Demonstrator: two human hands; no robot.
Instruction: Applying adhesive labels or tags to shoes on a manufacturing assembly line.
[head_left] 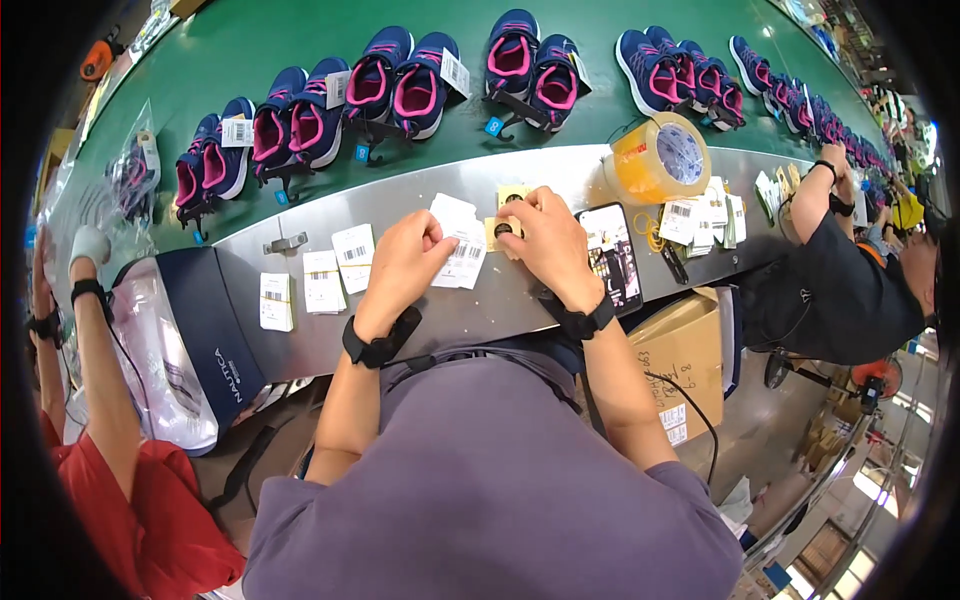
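Hands side by side over table point(330, 215) edge. Left hand point(405, 262) pinching white barcode tags point(462, 248), long axis running away from body. Right hand point(548, 243) just right of tags, fingers closed on small yellow card point(505, 212) with dark round piece.

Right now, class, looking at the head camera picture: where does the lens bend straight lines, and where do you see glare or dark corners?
Head view: the grey metal bench edge and green conveyor belt bow strongly; the corners fall to black; glare sits on the clear plastic bag and roll of yellowish packing tape; centre sharp, where the left hand holds white paper tags.
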